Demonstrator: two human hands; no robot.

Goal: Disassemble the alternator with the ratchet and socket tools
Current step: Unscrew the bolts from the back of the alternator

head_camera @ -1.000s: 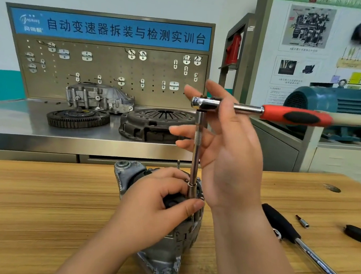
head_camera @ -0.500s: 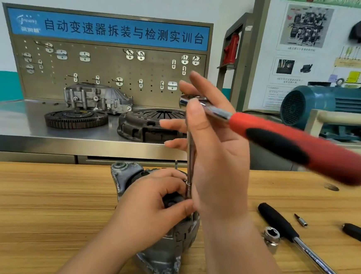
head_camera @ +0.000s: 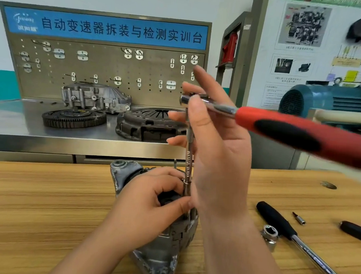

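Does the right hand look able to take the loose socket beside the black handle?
Likely not yet: the right hand pinches the red ratchet, though nothing lies between it and the socket.

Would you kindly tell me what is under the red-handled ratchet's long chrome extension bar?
The grey cast-metal alternator stands beneath it on the wooden table. The left hand grips its top, covering the end of the extension bar and any bolt.

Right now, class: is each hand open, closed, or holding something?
Left hand: grips the top of the alternator, fingers curled round it.
Right hand: pinches the head of the red-handled ratchet between thumb and fingers.
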